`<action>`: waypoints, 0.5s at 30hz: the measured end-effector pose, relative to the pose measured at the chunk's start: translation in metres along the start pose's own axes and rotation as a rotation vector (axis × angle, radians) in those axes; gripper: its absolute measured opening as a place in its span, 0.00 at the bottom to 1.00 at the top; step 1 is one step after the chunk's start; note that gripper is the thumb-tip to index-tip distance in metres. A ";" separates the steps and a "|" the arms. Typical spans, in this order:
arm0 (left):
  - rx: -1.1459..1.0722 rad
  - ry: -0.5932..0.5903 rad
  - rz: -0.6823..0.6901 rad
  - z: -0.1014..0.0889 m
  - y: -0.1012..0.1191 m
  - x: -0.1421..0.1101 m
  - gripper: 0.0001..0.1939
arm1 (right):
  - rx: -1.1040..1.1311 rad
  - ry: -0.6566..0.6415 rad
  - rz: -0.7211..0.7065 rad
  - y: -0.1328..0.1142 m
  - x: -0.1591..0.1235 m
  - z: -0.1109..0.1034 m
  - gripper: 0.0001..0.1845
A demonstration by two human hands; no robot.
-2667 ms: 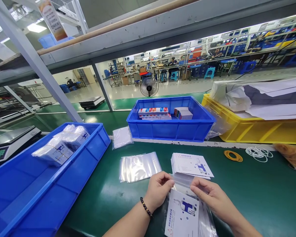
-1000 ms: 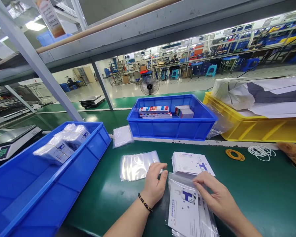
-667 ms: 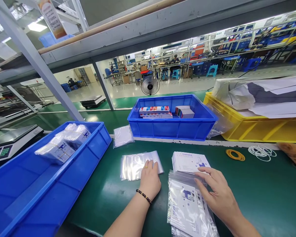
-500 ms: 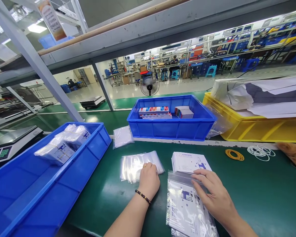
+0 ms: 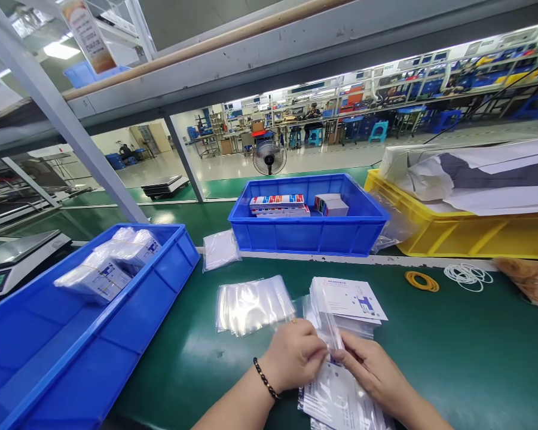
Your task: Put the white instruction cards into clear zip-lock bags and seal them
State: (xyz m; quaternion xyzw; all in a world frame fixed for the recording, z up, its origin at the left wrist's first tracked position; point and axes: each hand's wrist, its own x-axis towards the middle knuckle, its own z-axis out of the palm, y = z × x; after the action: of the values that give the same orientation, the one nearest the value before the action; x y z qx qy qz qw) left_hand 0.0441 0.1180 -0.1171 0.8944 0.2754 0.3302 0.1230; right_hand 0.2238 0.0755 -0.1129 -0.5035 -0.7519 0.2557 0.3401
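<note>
My left hand (image 5: 296, 353) is closed, its thumb and fingers pinching a clear plastic bag (image 5: 326, 319). The fingers of my right hand (image 5: 376, 369) close on the same bag from the other side. Beneath both hands lies a pile of bagged printed cards (image 5: 341, 401), white with purple print. Just beyond the bag, a stack of loose printed cards (image 5: 354, 298) rests on the green table. To the left of it, flat clear bags (image 5: 253, 306) are fanned out in a pile. Whether a card is inside the held bag is hard to make out.
A long blue bin (image 5: 89, 352) with banded bundles of bagged cards stands left. Ahead is a blue bin (image 5: 305, 236) holding small boxes. A yellow bin (image 5: 470, 234), yellow rubber bands (image 5: 421, 281) and white bands (image 5: 467, 276) are right. An overhead beam (image 5: 197, 71) crosses above.
My left hand has moved right from the clear bag pile and now pinches a bag. My right hand has shifted from resting on the bagged cards to gripping that bag too.
</note>
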 end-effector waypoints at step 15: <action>-0.921 -0.013 -0.878 0.006 0.018 0.013 0.23 | -0.296 0.063 -0.317 0.004 0.000 0.010 0.25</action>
State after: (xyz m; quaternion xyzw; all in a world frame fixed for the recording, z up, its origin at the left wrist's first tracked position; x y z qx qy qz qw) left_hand 0.0636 0.1103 -0.1074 0.5555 0.4456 0.3280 0.6207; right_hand 0.2189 0.0765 -0.1222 -0.4314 -0.8400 0.0699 0.3216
